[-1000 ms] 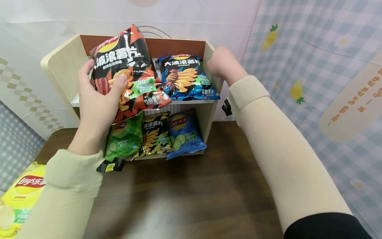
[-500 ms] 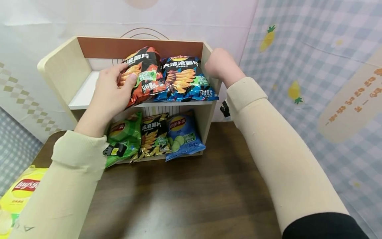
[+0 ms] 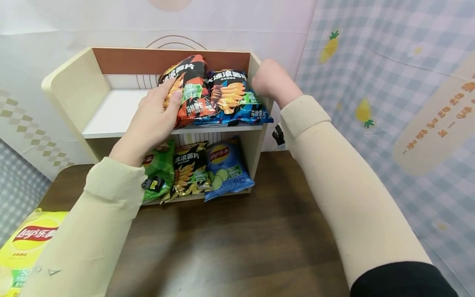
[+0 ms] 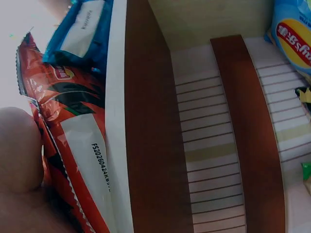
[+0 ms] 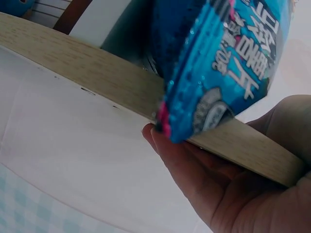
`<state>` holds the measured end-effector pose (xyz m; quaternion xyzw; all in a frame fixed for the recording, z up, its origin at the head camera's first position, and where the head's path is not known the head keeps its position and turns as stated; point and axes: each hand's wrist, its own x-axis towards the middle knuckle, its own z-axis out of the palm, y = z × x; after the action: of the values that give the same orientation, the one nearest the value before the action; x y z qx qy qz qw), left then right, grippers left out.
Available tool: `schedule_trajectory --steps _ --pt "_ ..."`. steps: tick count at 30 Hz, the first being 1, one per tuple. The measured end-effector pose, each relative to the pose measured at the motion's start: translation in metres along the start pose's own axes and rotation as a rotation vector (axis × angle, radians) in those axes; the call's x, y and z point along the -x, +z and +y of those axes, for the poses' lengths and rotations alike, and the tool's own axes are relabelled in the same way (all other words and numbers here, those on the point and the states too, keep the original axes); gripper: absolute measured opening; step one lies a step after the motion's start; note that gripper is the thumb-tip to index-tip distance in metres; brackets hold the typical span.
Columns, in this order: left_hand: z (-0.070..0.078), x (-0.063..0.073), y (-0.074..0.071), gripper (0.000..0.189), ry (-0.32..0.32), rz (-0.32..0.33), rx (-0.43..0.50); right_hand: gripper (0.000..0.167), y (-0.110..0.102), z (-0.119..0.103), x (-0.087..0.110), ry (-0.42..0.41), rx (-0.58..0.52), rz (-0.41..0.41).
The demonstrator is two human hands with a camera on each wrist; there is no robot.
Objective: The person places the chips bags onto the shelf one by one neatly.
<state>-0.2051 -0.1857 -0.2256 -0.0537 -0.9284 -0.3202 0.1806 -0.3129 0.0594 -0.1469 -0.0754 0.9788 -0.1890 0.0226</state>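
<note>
My left hand (image 3: 150, 119) holds a red and black bag of chips (image 3: 194, 95) on the upper shelf, its thumb across the front. A blue and black chip bag (image 3: 233, 97) lies against it on the right. In the left wrist view, the red bag's back (image 4: 48, 92) shows its seam and a date print, with part of the hand (image 4: 19, 155) beside it. My right hand (image 3: 272, 80) grips the right side panel (image 5: 121, 73) of the small wooden shelf unit. In the right wrist view, a blue packet's end (image 5: 194, 97) rises above that panel, close to the fingertips.
On the lower shelf stand a green chip bag (image 3: 165, 169), a black and gold one (image 3: 191, 169) and a light blue one (image 3: 228, 169). White upper shelf board (image 3: 115, 111) shows at left. A yellow chip bag (image 3: 31, 243) is at the brown table's (image 3: 237, 239) left.
My left hand has brought the red bag down and right, from in front of the unit onto the upper shelf against the blue bag. The right hand has stayed on the side panel.
</note>
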Motion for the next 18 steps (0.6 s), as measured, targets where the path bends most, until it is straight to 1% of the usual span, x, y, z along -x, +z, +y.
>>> schedule_trajectory --steps 3,6,9,12,18 --pt "-0.0005 -0.0020 -0.0005 0.061 -0.002 -0.018 -0.008 0.049 -0.0001 0.0014 -0.0018 0.006 -0.002 -0.006" --pt "-0.0019 -0.0009 -0.0043 0.061 0.010 -0.026 -0.032 0.049 -0.0023 0.0029 -0.0037 0.001 0.003 -0.012" --pt "-0.0029 0.0014 -0.0078 0.061 0.031 -0.022 -0.058 0.050 -0.0049 0.0042 -0.0052 -0.002 0.000 -0.013" --pt "-0.0036 0.0026 -0.0084 0.061 0.047 -0.022 -0.066 0.051 -0.0064 0.0053 -0.0060 0.009 -0.009 -0.007" --pt "-0.0089 0.0039 -0.0080 0.061 0.044 -0.006 -0.059 0.050 -0.0046 0.0042 -0.0076 0.014 -0.012 -0.004"
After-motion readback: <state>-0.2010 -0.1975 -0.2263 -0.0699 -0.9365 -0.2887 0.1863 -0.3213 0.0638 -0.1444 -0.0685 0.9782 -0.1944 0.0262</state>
